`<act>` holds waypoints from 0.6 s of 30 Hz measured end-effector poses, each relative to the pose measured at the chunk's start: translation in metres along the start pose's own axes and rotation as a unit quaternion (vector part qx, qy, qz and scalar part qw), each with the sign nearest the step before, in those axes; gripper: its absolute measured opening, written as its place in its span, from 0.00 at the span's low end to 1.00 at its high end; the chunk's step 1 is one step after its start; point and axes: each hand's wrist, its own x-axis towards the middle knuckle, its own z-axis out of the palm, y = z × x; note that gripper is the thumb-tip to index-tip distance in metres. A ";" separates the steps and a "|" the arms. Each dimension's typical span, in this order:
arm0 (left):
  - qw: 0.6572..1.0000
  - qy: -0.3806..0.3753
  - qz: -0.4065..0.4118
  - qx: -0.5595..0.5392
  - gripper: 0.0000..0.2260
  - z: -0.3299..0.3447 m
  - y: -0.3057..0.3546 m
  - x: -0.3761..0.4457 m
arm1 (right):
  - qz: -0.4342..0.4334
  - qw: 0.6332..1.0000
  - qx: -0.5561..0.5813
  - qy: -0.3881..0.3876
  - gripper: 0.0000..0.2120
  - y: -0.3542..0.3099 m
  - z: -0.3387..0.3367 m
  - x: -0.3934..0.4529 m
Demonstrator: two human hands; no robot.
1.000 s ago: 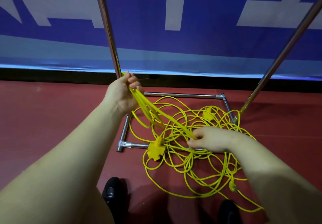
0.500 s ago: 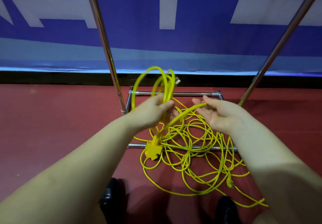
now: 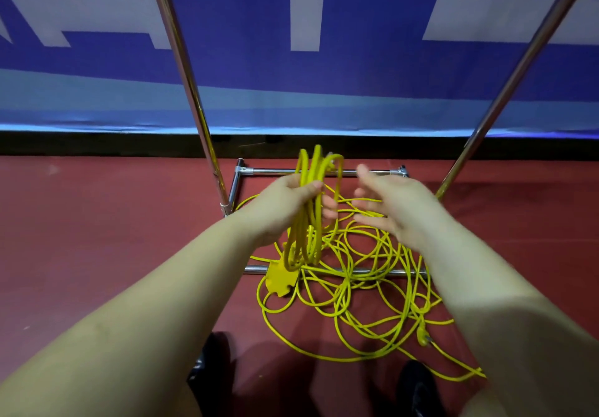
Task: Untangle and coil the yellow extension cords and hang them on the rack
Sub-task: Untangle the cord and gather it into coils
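Note:
My left hand (image 3: 285, 204) grips a small coil of yellow cord (image 3: 311, 209) of several loops, held upright above the floor. My right hand (image 3: 393, 209) hovers just right of the coil with fingers spread and a strand running under its palm; whether it touches the strand I cannot tell. A tangled heap of yellow extension cord (image 3: 363, 274) lies on the red floor inside the rack's base. A yellow multi-outlet socket block (image 3: 280, 278) lies at the heap's left edge. A yellow plug (image 3: 423, 335) lies at the lower right.
The chrome rack (image 3: 194, 92) has two slanted uprights and a rectangular base frame (image 3: 324, 172) on the floor. A blue and white banner (image 3: 291, 60) stands close behind. My black shoes (image 3: 210, 364) are near the bottom edge.
My left hand has brought its loops from the left upright toward the middle, gathered into a tighter, longer bundle. My right hand rose from the heap, fed a loop over and opened.

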 end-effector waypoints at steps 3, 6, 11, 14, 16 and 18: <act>0.990 0.082 -0.012 -0.115 0.09 -0.010 0.005 0.008 | -0.140 0.915 -0.377 -0.024 0.19 0.017 0.012 -0.010; 0.966 0.112 -0.044 -0.230 0.10 -0.015 0.012 0.008 | -0.182 0.865 -0.464 -0.047 0.15 0.032 0.024 -0.011; 0.954 0.125 -0.050 -0.268 0.12 -0.018 0.018 0.004 | -0.247 0.882 -0.400 0.012 0.12 0.036 0.026 -0.004; 0.952 0.126 -0.052 -0.275 0.12 -0.020 0.020 0.002 | -0.232 0.888 -0.388 -0.081 0.08 0.041 0.022 0.004; 0.950 0.135 -0.050 -0.279 0.12 -0.022 0.021 0.000 | -0.198 0.878 -0.399 -0.174 0.08 0.046 0.019 0.009; 0.951 0.143 -0.049 -0.270 0.12 -0.024 0.023 -0.002 | -0.171 0.855 -0.433 -0.228 0.09 0.051 0.017 0.010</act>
